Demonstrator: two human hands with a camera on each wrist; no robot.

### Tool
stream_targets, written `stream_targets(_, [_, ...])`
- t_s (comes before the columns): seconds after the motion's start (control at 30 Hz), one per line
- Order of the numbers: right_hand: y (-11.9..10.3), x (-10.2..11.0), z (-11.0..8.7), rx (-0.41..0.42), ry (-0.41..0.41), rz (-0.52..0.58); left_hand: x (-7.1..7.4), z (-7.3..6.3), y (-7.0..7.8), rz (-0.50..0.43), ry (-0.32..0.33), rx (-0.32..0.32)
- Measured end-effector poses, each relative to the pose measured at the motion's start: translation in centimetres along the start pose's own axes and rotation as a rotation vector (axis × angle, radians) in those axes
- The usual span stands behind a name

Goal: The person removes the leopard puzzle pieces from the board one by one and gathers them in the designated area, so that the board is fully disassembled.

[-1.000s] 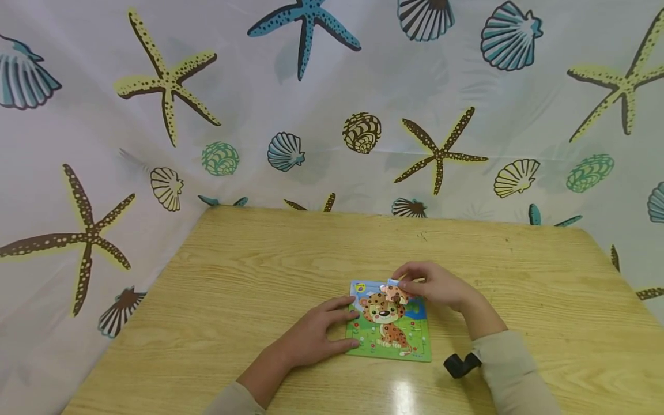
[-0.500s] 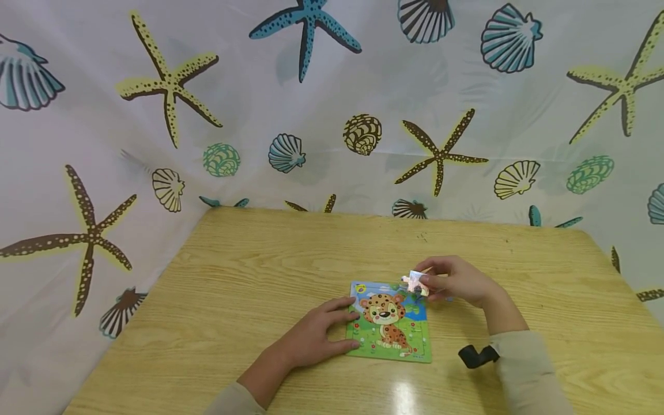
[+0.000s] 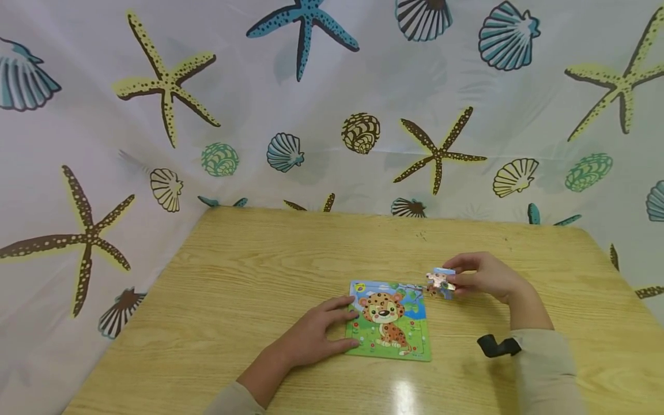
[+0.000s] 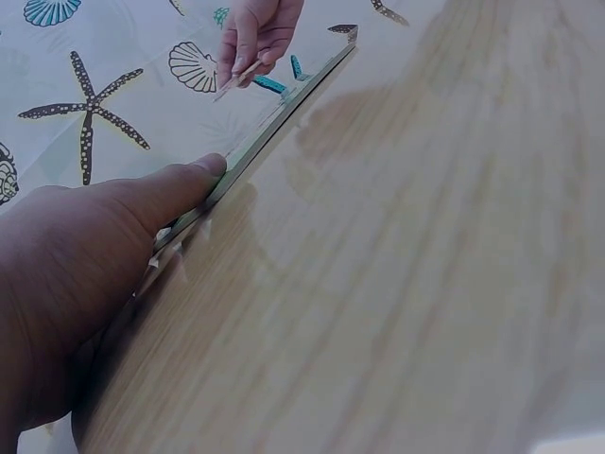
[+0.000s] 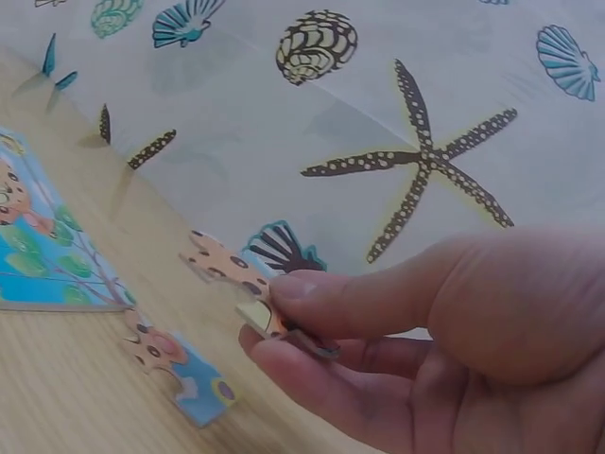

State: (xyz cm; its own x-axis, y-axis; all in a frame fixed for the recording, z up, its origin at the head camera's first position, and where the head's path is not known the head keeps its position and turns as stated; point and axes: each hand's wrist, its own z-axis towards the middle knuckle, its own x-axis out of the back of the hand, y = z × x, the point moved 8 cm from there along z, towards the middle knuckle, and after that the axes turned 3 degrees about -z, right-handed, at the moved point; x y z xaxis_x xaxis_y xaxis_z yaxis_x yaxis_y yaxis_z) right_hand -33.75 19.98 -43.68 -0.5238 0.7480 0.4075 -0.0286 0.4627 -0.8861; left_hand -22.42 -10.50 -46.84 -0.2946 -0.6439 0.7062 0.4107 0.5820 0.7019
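The jigsaw puzzle board (image 3: 389,340), with a spotted leopard cub on green and blue, lies flat on the table. My left hand (image 3: 316,334) rests at its left side, fingers and thumb spread along the edge; in the left wrist view the thumb (image 4: 180,189) touches the board's rim. Just off the board's upper right corner, my right hand (image 3: 490,276) pinches a spotted puzzle piece (image 3: 440,280) between thumb and fingers. Below the held piece, another puzzle piece (image 5: 175,364), spotted with a blue end, lies on the table close to the board's corner.
The wooden table (image 3: 270,248) carries the board and the loose piece. Behind it hangs a white curtain (image 3: 321,104) printed with starfish and shells. A black curved part (image 3: 498,346) sticks out from the right sleeve (image 3: 544,363).
My right hand has moved right from the board's upper part to beyond its right edge, carrying the puzzle piece. The cub's head is uncovered now. My left hand and the board have stayed put.
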Motion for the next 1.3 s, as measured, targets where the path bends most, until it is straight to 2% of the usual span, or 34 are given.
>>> stream_targets(0.23, [0.3, 1.7, -0.8, -0.026, 0.046, -0.025, 0.0, 0.2, -0.1, -0.003, 0.005, 0.001])
stream_targets(0.4, [1.4, 2.8, -1.2, -0.089, 0.084, -0.051, 0.0, 0.3, 0.1, 0.01, 0.011, -0.004])
stream_targets(0.53, [2.3, 3.1, -1.5, -0.153, 0.097, -0.039, 0.0, 0.4, 0.0, 0.02, 0.011, -0.002])
stream_targets(0.73, [2.9, 3.5, -1.9, -0.178, 0.12, -0.054, 0.0, 0.3, 0.0, 0.02, 0.01, -0.002])
stream_targets(1.0, [3.6, 3.6, -1.9, -0.224, 0.19, -0.17, -0.1, 0.0, -0.1, 0.027, 0.004, 0.007])
stream_targets(1.3, [2.8, 3.6, -2.1, -0.3, 0.275, -0.288, -0.1, 0.2, -0.1, 0.025, 0.018, -0.007])
